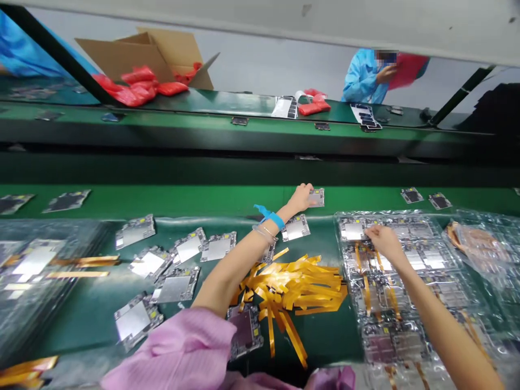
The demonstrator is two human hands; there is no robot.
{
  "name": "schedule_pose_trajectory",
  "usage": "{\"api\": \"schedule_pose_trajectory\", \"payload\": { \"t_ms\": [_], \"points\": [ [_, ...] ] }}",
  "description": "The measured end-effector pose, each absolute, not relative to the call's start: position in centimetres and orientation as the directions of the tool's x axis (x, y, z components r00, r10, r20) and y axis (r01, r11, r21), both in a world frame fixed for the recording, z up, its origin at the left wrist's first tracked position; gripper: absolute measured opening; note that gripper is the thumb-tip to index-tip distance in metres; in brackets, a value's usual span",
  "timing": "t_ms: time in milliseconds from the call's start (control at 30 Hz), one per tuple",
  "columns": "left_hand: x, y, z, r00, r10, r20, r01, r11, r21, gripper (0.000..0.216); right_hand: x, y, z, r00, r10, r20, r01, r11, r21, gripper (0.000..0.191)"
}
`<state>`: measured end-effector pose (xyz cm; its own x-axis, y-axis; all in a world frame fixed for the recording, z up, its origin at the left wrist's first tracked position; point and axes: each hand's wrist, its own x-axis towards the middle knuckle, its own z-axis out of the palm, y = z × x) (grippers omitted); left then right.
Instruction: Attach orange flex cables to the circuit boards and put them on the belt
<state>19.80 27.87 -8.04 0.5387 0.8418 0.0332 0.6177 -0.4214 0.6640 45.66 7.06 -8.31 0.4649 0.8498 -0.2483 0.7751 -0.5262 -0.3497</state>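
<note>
My left hand (pixel 301 197) reaches forward to the green belt (pixel 203 197) and closes its fingers on a small silver circuit board (pixel 317 197) lying there. A blue strap (pixel 271 216) circles that wrist. My right hand (pixel 381 239) rests on a clear plastic tray (pixel 390 281) full of boards, its fingers curled at a board (pixel 353 229) in the tray's top left corner. Between my arms lies a heap of orange flex strips (pixel 296 290).
Several loose boards (pixel 179 265) are scattered on the dark green mat at left. More clear trays (pixel 28 276) stand at far left and plastic bags (pixel 479 244) at right. Beyond, a cardboard box (pixel 150 57) with red bags and a person in blue (pixel 365 76).
</note>
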Motion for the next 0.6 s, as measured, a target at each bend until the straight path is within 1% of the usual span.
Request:
{"api": "schedule_pose_trajectory", "payload": {
  "t_ms": [100, 167, 233, 300, 333, 367, 400, 433, 467, 533, 600],
  "points": [
    [18.7, 27.4, -6.5, 0.494, 0.868, 0.044, 0.556, -0.355, 0.751, 0.025, 45.8, 7.1, -8.0, 0.444, 0.869, -0.216, 0.803, -0.493, -0.335, 0.025],
    [16.8, 26.5, -5.0, 0.436, 0.897, 0.068, 0.518, -0.312, 0.796, 0.021, 45.6, 7.1, -7.5, 0.446, 0.880, -0.166, 0.815, -0.476, -0.331, 0.034],
    [13.9, 25.0, -3.0, 0.393, 0.916, 0.081, 0.483, -0.281, 0.829, 0.021, 44.8, 6.7, -6.4, 0.467, 0.882, -0.065, 0.825, -0.461, -0.327, 0.041],
    [10.3, 22.9, -1.0, 0.371, 0.926, 0.072, 0.436, -0.242, 0.867, 0.023, 42.8, 5.9, -5.0, 0.486, 0.872, 0.063, 0.837, -0.443, -0.322, 0.042],
    [8.4, 21.6, -0.1, 0.360, 0.931, 0.062, 0.405, -0.216, 0.889, 0.023, 41.3, 5.4, -4.2, 0.466, 0.877, 0.116, 0.851, -0.409, -0.329, 0.040],
    [6.6, 20.2, 0.6, 0.338, 0.940, 0.036, 0.349, -0.160, 0.923, 0.025, 39.4, 5.0, -3.5, 0.408, 0.901, 0.145, 0.875, -0.341, -0.345, 0.037],
    [4.8, 18.8, 1.1, 0.313, 0.950, 0.003, 0.324, -0.110, 0.940, 0.027, 37.1, 4.6, -3.0, 0.315, 0.937, 0.152, 0.897, -0.242, -0.369, 0.032],
    [3.1, 17.4, 1.5, 0.288, 0.957, -0.026, 0.316, -0.069, 0.946, 0.028, 34.6, 4.4, -2.8, 0.135, 0.980, 0.146, 0.904, -0.061, -0.423, 0.026],
    [1.7, 16.0, 1.6, 0.272, 0.961, -0.055, 0.316, -0.035, 0.948, 0.027, 32.0, 4.3, -2.7, -0.087, 0.989, 0.120, 0.866, 0.134, -0.481, 0.023],
    [-0.8, 13.2, 1.4, 0.259, 0.959, -0.113, 0.331, 0.021, 0.943, 0.025, 26.9, 4.5, -3.4, -0.277, 0.957, 0.086, 0.800, 0.279, -0.531, 0.018],
    [-2.6, 10.7, 0.7, 0.257, 0.949, -0.184, 0.323, 0.095, 0.942, 0.024, 22.6, 5.1, -4.6, -0.385, 0.922, 0.040, 0.758, 0.341, -0.556, 0.015]
  ]
}}
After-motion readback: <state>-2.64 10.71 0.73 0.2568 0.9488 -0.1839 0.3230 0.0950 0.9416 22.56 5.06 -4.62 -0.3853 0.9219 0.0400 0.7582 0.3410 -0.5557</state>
